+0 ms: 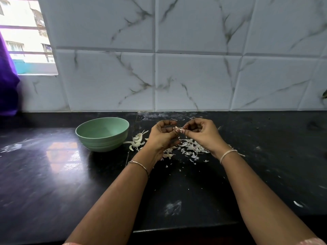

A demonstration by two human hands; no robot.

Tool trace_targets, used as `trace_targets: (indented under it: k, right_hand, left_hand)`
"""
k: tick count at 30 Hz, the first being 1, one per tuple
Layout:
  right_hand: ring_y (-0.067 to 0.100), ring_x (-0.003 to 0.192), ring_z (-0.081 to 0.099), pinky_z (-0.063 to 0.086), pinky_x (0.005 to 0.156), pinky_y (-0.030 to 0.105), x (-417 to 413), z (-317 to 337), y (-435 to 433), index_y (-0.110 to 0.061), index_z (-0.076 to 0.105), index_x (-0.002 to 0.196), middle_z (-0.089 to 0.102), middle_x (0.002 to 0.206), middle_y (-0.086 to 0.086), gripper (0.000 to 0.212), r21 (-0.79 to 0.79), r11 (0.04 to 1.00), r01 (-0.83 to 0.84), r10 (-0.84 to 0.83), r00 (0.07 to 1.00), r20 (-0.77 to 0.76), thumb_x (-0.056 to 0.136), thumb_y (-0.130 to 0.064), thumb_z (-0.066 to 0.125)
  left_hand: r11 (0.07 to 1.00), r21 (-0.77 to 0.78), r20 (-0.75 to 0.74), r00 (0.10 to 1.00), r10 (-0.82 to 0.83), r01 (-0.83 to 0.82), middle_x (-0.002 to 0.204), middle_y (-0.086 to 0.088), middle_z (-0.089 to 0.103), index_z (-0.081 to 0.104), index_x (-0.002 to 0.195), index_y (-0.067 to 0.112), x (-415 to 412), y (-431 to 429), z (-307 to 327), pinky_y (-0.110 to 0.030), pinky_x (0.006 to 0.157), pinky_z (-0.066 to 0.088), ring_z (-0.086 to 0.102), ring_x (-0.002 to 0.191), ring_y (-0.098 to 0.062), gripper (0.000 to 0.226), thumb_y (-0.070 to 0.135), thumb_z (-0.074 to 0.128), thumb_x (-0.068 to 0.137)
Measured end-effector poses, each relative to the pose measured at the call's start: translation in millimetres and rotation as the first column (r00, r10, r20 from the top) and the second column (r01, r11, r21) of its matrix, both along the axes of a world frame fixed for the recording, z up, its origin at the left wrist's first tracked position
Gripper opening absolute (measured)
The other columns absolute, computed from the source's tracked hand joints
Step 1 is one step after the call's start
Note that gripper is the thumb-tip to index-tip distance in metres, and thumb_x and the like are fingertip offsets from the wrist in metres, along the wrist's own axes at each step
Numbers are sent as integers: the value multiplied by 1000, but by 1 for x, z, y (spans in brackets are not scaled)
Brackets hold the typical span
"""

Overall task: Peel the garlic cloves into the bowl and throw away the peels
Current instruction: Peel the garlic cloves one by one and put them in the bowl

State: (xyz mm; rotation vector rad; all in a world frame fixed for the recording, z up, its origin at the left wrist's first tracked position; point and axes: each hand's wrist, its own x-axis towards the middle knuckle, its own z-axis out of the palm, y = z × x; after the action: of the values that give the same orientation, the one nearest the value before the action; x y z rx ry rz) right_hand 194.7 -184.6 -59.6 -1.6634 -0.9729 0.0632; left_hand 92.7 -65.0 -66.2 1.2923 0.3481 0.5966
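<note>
Both of my hands are raised just above the black counter (194,183), fingers curled toward each other. Between them sits a small pale garlic clove (179,129). My left hand (163,135) holds it, and my right hand (201,132) pinches its skin at the tip. A green bowl (102,134) stands to the left of my hands; its inside looks bare from here. Several unpeeled garlic cloves (137,140) lie between the bowl and my left hand. A scatter of white peels (192,148) lies on the counter under and in front of my hands.
A marble-patterned tiled wall (177,68) rises behind the counter. A window (26,36) and a purple cloth (8,82) are at the far left. The counter's front edge runs near the bottom of the view.
</note>
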Motion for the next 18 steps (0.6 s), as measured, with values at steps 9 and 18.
trace_targets:
  k: [9, 18]
  right_hand:
    - [16, 74, 68, 59, 77, 33, -4, -1, 2, -14, 73, 78, 73, 79, 7, 8, -33, 998, 47, -48, 998, -27, 80, -8, 76]
    - [15, 69, 68, 57, 70, 30, -6, 0, 2, -14, 75, 73, 73, 71, 2, 7, -68, 992, 107, -102, 992, 78, 76, -8, 77]
  left_hand:
    - [995, 95, 39, 999, 11, -15, 79, -12, 67, 68, 89, 4, -1, 0, 0, -26, 67, 57, 65, 69, -18, 13, -8, 67, 84]
    - [990, 131, 2, 999, 43, -43, 70, -9, 68, 72, 81, 8, -2, -3, 1, -28, 68, 54, 62, 67, -19, 16, -7, 68, 83]
